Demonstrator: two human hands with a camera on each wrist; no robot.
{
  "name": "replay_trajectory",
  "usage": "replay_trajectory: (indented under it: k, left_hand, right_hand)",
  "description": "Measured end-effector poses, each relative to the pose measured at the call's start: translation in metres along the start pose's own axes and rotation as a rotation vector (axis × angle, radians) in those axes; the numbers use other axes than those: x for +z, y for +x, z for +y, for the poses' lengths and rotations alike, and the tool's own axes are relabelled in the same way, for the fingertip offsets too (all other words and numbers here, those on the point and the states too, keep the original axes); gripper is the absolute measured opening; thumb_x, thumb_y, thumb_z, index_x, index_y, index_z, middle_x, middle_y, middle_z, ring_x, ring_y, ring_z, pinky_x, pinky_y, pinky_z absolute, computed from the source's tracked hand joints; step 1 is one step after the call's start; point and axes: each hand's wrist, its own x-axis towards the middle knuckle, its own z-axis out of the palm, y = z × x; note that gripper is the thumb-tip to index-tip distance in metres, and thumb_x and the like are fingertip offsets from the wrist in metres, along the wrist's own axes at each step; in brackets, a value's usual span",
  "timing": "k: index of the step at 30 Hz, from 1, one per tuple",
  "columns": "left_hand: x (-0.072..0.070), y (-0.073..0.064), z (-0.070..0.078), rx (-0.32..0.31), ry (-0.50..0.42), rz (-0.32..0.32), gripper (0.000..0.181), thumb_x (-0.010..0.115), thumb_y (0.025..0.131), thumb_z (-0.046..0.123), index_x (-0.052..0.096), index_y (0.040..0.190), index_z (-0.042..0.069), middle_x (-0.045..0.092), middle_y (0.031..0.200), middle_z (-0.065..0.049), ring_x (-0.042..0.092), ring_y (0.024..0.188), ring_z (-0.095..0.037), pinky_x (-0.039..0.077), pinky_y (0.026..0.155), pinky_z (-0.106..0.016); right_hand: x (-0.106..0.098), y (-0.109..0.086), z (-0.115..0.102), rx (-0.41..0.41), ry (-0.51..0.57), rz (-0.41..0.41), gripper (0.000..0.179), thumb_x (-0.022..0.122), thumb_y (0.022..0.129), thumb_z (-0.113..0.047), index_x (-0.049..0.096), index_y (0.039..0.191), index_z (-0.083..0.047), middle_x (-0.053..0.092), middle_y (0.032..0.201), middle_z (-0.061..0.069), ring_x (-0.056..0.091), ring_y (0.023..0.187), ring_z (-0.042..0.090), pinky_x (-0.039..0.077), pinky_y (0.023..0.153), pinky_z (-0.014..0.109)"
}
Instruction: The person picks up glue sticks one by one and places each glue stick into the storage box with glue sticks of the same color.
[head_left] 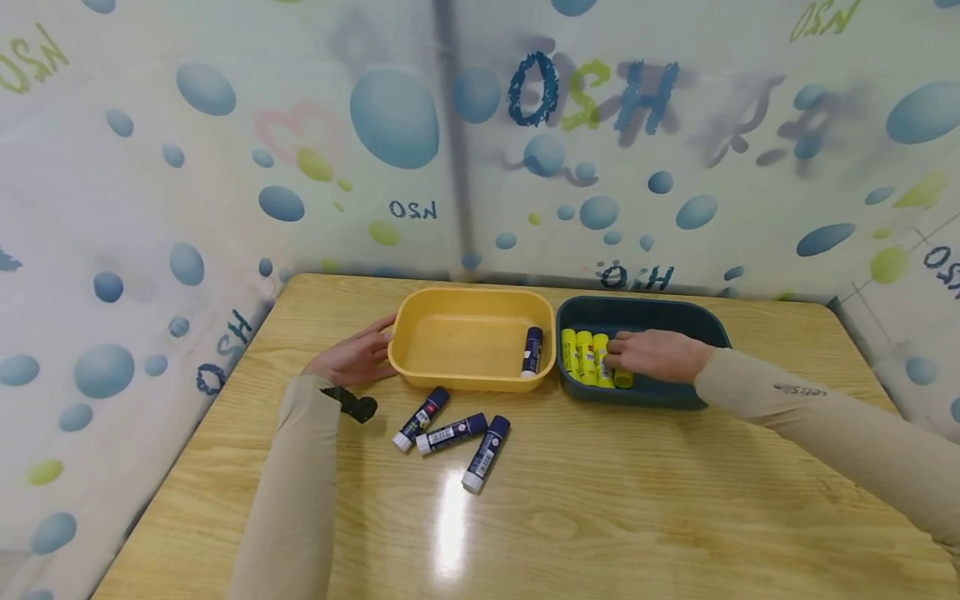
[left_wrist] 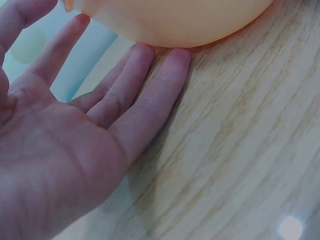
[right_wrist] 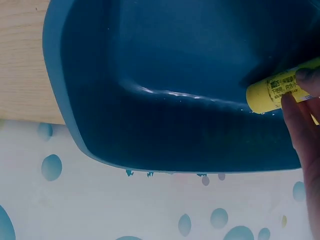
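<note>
Yellow glue stick (right_wrist: pixel 270 95) sits inside the dark blue tray (head_left: pixel 645 398), toward its left part, pinched between the thumb and fingers of the right hand (head_left: pixel 656 354); those fingers are closed in around the barrel, and its rounded yellow end pokes out free. Just left of it, three more yellow glue sticks (head_left: pixel 585 358) lie side by side in the same tray. The left hand (head_left: pixel 356 354) is spread, fingers mostly extended, holding nothing, with fingertips touching the outer left end of the pale orange tray (head_left: pixel 465 346). One navy glue stick (head_left: pixel 532 352) lies along that tray's right side, and three navy glue sticks with white ends (head_left: pixel 451 433) lie at differing angles on the table in front.

Both trays stand next to each other toward the far edge of the table (head_left: pixel 637 500), a light wood-grain surface with a glossy finish and a bright streak of reflected light (head_left: pixel 450 533) near the front. Behind and at both sides hangs a white sheet-like backdrop (head_left: pixel 300 67) printed with blue and green bubbles, mirrored lettering and a faint pink heart (head_left: pixel 300 129); a dark vertical band runs down it. Both arms wear beige sleeves (head_left: pixel 296 483)
</note>
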Motion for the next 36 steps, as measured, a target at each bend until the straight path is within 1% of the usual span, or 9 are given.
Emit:
replay_trajectory:
  k: [4,9,12,16,18,20,26,31,36]
  left_hand:
    - [0.001,-0.001,0.000,0.000,-0.003,0.000,0.057,0.035,0.107,0.019,0.008,0.157,0.029,0.011,0.158,-0.008,0.031,0.132,-0.021,0.044,0.098,-0.040]
    - [0.002,-0.002,0.000,0.004,-0.004,-0.009,0.057,0.033,0.107,0.019,0.006,0.157,0.027,0.010,0.158,-0.009,0.031,0.131,-0.021,0.043,0.099,-0.040]
    - [0.001,-0.002,0.000,0.008,-0.004,-0.004,0.057,0.033,0.107,0.019,0.006,0.157,0.027,0.011,0.158,-0.009,0.031,0.131,-0.021,0.042,0.100,-0.041]
    - [0.000,-0.001,-0.001,0.012,-0.003,-0.003,0.057,0.033,0.107,0.019,0.006,0.157,0.027,0.009,0.158,-0.009,0.028,0.134,-0.022,0.037,0.105,-0.043]
    - [0.000,-0.001,-0.001,0.009,-0.002,-0.002,0.057,0.033,0.107,0.019,0.006,0.157,0.027,0.009,0.159,-0.009,0.026,0.135,-0.023,0.035,0.106,-0.044]
    - [0.000,-0.001,0.000,0.006,-0.003,0.002,0.057,0.034,0.107,0.019,0.007,0.157,0.027,0.011,0.158,-0.008,0.027,0.135,-0.023,0.037,0.105,-0.044]
    - [-0.002,0.001,-0.001,0.007,-0.011,0.001,0.058,0.036,0.106,0.020,0.008,0.157,0.028,0.013,0.157,-0.008,0.035,0.128,-0.020,0.041,0.101,-0.042]
    - [-0.002,0.000,-0.001,0.012,-0.005,-0.001,0.057,0.034,0.107,0.019,0.008,0.157,0.027,0.013,0.157,-0.008,0.037,0.126,-0.019,0.042,0.100,-0.042]
    - [-0.001,0.000,-0.001,0.014,-0.005,-0.008,0.057,0.032,0.107,0.018,0.006,0.157,0.028,0.010,0.158,-0.008,0.034,0.128,-0.020,0.042,0.100,-0.042]
  right_hand:
    - [0.000,0.000,0.000,0.013,0.043,0.013,0.036,0.078,0.077,0.003,0.065,0.109,-0.007,0.061,0.105,0.010,0.055,0.090,0.024,0.053,0.075,0.034]
    - [0.000,0.000,-0.001,0.040,0.094,0.017,0.033,0.076,0.079,0.003,0.065,0.108,-0.007,0.061,0.105,0.010,0.055,0.090,0.024,0.053,0.076,0.035]
    - [0.001,0.000,-0.001,0.057,0.128,0.006,0.032,0.074,0.081,0.004,0.064,0.109,-0.007,0.061,0.106,0.011,0.056,0.092,0.025,0.053,0.078,0.036]
    - [0.000,0.001,-0.003,0.080,0.183,-0.014,0.031,0.071,0.084,0.003,0.062,0.112,-0.007,0.062,0.108,0.012,0.057,0.095,0.026,0.053,0.081,0.039]
    - [-0.001,0.000,-0.003,0.089,0.196,-0.014,0.030,0.071,0.084,0.002,0.062,0.111,-0.007,0.061,0.108,0.012,0.058,0.094,0.026,0.053,0.080,0.039]
    - [-0.003,0.000,-0.004,0.095,0.196,0.005,0.031,0.074,0.082,0.001,0.062,0.110,-0.007,0.062,0.106,0.011,0.058,0.092,0.026,0.053,0.079,0.039]
    - [-0.018,0.002,-0.010,0.103,0.149,0.081,0.034,0.078,0.078,-0.001,0.065,0.109,-0.006,0.063,0.103,0.010,0.058,0.090,0.024,0.054,0.075,0.035]
    - [-0.033,0.006,-0.018,0.133,0.154,0.069,0.035,0.079,0.078,-0.002,0.065,0.111,-0.006,0.063,0.102,0.010,0.058,0.087,0.024,0.054,0.076,0.036]
    - [-0.045,0.007,-0.025,0.132,0.191,0.065,0.035,0.081,0.077,-0.004,0.065,0.107,-0.006,0.064,0.103,0.010,0.058,0.086,0.024,0.054,0.076,0.036]
